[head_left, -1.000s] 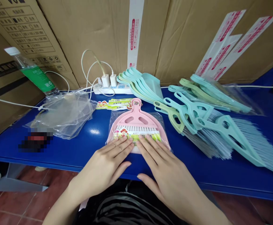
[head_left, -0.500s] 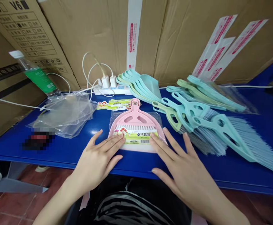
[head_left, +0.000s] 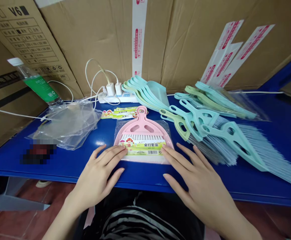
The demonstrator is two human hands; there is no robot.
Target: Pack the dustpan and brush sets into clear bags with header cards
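A pink dustpan (head_left: 145,127) with a pink brush nested in it lies on the blue table, inside a clear plastic bag. Across its lower part is a printed label (head_left: 142,145) with mushrooms and a barcode. My left hand (head_left: 98,175) rests its fingertips on the left edge of the label, fingers extended and thumb apart. At the label's right edge, my right hand (head_left: 194,183) touches with its fingertips, fingers spread. Neither hand grips anything.
Teal and green brushes (head_left: 245,143) lie at the right, bagged dustpans (head_left: 225,100) behind them. Stacked dustpans (head_left: 157,95), a power strip (head_left: 130,97) and loose labels (head_left: 120,113) are at the back. Clear bags (head_left: 68,125) and a bottle (head_left: 39,86) are left.
Both hands have moved slightly outward, toward the label's ends, uncovering more of it. The whole view has shifted a little. The pink set lies in the same place.
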